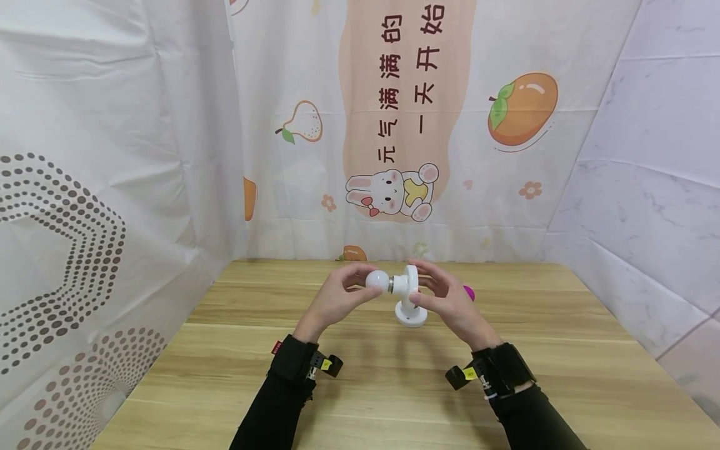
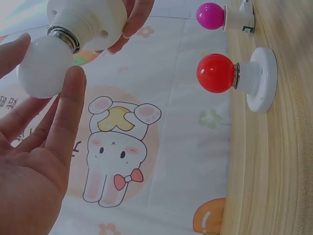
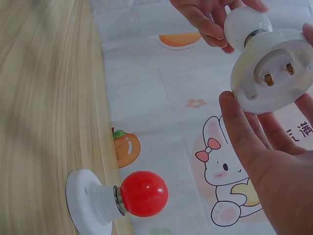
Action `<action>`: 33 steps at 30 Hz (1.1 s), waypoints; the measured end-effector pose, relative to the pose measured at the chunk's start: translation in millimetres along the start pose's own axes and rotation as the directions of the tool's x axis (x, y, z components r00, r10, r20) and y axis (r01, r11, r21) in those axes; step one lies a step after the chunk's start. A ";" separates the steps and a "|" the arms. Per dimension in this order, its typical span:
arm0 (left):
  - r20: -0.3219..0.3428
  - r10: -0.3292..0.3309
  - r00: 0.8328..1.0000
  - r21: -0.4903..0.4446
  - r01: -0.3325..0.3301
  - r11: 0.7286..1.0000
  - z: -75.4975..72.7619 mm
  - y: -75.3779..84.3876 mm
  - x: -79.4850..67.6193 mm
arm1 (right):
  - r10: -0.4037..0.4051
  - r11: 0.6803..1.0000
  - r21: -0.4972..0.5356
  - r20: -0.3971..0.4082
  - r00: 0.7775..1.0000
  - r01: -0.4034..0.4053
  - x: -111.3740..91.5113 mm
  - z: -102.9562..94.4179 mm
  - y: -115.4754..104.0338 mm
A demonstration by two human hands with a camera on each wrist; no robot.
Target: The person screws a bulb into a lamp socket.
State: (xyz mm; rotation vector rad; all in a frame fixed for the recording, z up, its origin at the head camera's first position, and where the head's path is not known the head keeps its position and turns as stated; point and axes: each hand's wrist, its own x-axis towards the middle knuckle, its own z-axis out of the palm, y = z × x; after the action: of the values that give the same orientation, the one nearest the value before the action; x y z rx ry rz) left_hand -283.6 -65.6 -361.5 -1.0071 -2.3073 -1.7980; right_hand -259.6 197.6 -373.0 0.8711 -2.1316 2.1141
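Observation:
My left hand [image 1: 334, 297] pinches a round white light bulb [image 1: 377, 280] between thumb and fingers. My right hand [image 1: 454, 304] grips the rim of a white round lamp holder [image 1: 412, 281] held up above the table. The bulb's cap sits at the mouth of the holder, with some metal thread [image 2: 66, 38] showing. In the right wrist view the underside of the holder faces the camera, with two brass contacts [image 3: 279, 74]. Below the hands, a second white lamp holder [image 1: 411, 316] stands on the table with a red bulb [image 3: 145, 193] in it.
A magenta bulb [image 1: 469, 292] in a white socket [image 2: 238, 18] stands on the wooden table [image 1: 349, 387], partly hidden behind my right hand in the head view. A printed curtain [image 1: 292, 181] hangs at the table's back edge, with more sheets along both sides.

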 end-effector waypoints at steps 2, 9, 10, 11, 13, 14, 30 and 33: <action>-0.005 0.002 1.000 0.006 -0.002 1.000 0.6 0.0 0.2 | -0.001 1.000 0.001 0.001 1.000 0.001 -0.2 0.4 -0.7; -0.006 -0.022 1.000 -0.035 0.022 0.999 2.8 -0.6 0.6 | -0.005 1.000 0.001 0.008 1.000 0.005 -0.4 1.3 -0.8; -0.005 -0.027 1.000 -0.045 0.027 0.999 3.0 -0.5 0.5 | -0.009 1.000 0.000 0.011 1.000 0.009 -0.4 1.1 -0.4; -0.005 -0.031 1.000 -0.052 0.030 0.998 3.1 -0.4 0.5 | -0.012 1.000 0.002 0.013 1.000 0.012 -0.3 1.1 -0.2; -0.005 -0.039 0.999 -0.064 0.038 0.997 3.3 -0.5 0.8 | -0.016 1.000 0.007 0.015 1.000 0.016 -0.2 1.0 0.3; -0.005 -0.039 0.999 -0.069 0.039 0.997 3.4 -0.8 0.9 | -0.018 1.000 0.009 0.016 1.000 0.018 -0.1 0.9 0.5; -0.052 -0.106 0.993 -0.045 0.104 0.994 7.0 -2.3 2.0 | 0.001 0.999 -0.051 0.003 1.000 -0.001 0.2 1.3 1.8; -0.058 -0.115 0.992 -0.045 0.113 0.993 7.7 -2.6 2.5 | 0.002 0.999 -0.048 0.000 1.000 -0.002 0.5 1.4 2.1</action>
State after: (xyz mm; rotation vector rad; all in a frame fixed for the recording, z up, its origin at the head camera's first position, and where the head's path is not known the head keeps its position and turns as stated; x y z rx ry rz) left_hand -284.3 -57.9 -365.2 -0.8293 -2.3454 -1.8973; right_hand -260.4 196.0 -374.9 0.8650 -2.1747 2.0540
